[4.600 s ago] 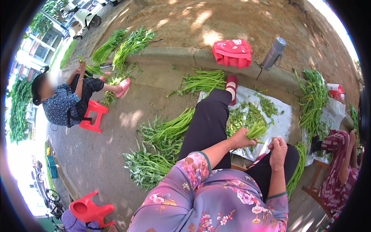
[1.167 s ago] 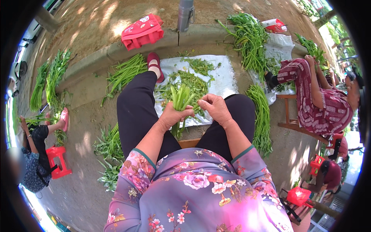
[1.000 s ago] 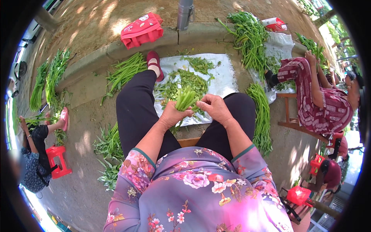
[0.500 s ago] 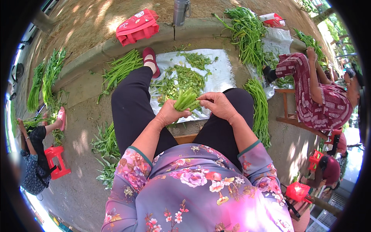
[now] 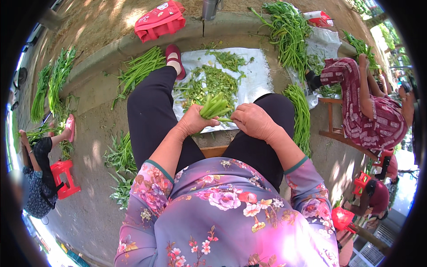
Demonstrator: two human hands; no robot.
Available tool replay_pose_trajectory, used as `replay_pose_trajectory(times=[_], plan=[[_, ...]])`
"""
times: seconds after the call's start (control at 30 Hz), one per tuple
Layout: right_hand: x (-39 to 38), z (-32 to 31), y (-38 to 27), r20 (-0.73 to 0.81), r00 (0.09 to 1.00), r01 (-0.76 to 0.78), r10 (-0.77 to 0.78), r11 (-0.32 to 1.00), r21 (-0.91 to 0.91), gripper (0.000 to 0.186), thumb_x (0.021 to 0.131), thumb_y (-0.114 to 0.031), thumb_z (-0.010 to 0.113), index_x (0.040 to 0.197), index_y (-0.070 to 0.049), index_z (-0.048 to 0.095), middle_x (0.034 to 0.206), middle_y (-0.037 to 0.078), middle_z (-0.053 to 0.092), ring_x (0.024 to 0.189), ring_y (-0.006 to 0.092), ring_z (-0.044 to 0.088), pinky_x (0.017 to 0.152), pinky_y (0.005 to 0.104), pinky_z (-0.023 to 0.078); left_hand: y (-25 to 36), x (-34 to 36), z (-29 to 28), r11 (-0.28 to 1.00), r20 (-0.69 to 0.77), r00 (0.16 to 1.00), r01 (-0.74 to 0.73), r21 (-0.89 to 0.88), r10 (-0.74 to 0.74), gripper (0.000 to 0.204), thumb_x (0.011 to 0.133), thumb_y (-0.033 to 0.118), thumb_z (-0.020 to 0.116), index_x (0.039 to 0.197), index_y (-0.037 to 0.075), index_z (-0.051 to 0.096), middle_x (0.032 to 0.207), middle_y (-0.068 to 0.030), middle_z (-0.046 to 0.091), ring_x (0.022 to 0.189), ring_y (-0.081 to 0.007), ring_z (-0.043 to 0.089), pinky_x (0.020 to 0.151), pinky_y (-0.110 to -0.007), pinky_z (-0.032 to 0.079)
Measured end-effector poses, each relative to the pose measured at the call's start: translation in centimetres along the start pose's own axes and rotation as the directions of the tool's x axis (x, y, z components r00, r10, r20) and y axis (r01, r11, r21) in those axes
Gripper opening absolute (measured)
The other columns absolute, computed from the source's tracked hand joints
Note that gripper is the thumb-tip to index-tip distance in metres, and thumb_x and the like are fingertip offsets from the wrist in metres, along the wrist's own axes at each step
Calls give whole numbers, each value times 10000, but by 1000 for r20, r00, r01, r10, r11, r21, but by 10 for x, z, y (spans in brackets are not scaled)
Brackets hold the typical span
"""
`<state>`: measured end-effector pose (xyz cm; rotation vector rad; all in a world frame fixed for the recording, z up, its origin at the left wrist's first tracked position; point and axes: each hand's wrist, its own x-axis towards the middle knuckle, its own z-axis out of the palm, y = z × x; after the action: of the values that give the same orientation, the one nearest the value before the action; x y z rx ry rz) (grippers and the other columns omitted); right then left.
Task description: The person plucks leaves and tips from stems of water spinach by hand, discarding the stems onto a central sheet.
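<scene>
My left hand (image 5: 195,120) is wrapped round a small bunch of thick green vegetable stalks (image 5: 215,106), held above my lap with the cut ends pointing up and right. One stalk (image 5: 226,119) sticks out sideways from the bunch toward my right hand (image 5: 254,121). The thumb and fingers of that hand are closed in a pinch on its end. Beyond both hands, a white sheet (image 5: 256,80) lies on the ground between my legs, with torn leaves and stem scraps (image 5: 218,84) scattered over it.
Long green stalks lie in heaps left of my foot (image 5: 143,66), beside my right knee (image 5: 299,113) and at the far right (image 5: 289,38). A red bag (image 5: 160,22) and metal flask (image 5: 210,9) stand by the kerb (image 5: 231,26). People sit at left (image 5: 38,187) and right (image 5: 371,107).
My right hand has drawn a little to the right, away from the bunch, and a single stalk now spans the gap. My left hand keeps its grip. The whole view has shifted slightly.
</scene>
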<state>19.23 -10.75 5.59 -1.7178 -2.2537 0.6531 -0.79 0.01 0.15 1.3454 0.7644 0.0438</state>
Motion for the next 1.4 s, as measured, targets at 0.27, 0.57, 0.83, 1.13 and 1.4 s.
replay_pose_trajectory(times=[0.27, 0.57, 0.83, 1.13, 1.4], plan=[[-2, -2, -8, -19, 1000, 7, -6, 999, 35, 85, 792, -108, 546, 813, -49, 604, 818, 107, 582, 815, 291, 582, 733, 397, 463, -3, 1, 0, 1000, 17, 1000, -13, -14, 14, 204, 717, 115, 753, 898, 37, 702, 756, -33, 673, 666, -81, 599, 661, -245, 494], [-4, 4, -9, -26, 992, -110, 124, 944, 310, 78, 791, -77, 565, 836, -29, 605, 808, 135, 588, 784, 329, 592, 699, 392, 482, -5, 1, 2, 996, 37, 995, -91, 21, 91, 226, 754, 149, 732, 947, 38, 693, 812, -29, 685, 724, -70, 600, 700, -238, 492], [-2, 11, -11, -12, 949, -256, 316, 791, 555, 97, 736, -91, 604, 755, 4, 602, 677, 120, 597, 625, 239, 601, 601, 327, 483, 1, -1, 1, 1000, 40, 999, -27, -16, 28, 207, 747, 126, 743, 932, 45, 696, 812, -11, 680, 719, -60, 587, 688, -237, 488], [2, 17, -10, 62, 867, -332, 494, 481, 811, 61, 776, -60, 588, 736, -13, 588, 640, -2, 550, 586, 57, 480, 545, 231, 414, 10, -3, 1, 996, -40, 998, -41, -77, 38, 180, 741, 108, 751, 891, 28, 693, 732, 12, 639, 652, -56, 543, 597, -227, 458], [20, 26, -10, 207, 783, -110, 587, -196, 974, 76, 848, -42, 555, 776, -19, 555, 642, 26, 528, 548, 108, 471, 563, 252, 426, 10, -1, 1, 971, -213, 972, -145, -190, 103, 180, 726, 84, 759, 869, 12, 676, 743, -2, 650, 661, -61, 555, 594, -229, 466]])
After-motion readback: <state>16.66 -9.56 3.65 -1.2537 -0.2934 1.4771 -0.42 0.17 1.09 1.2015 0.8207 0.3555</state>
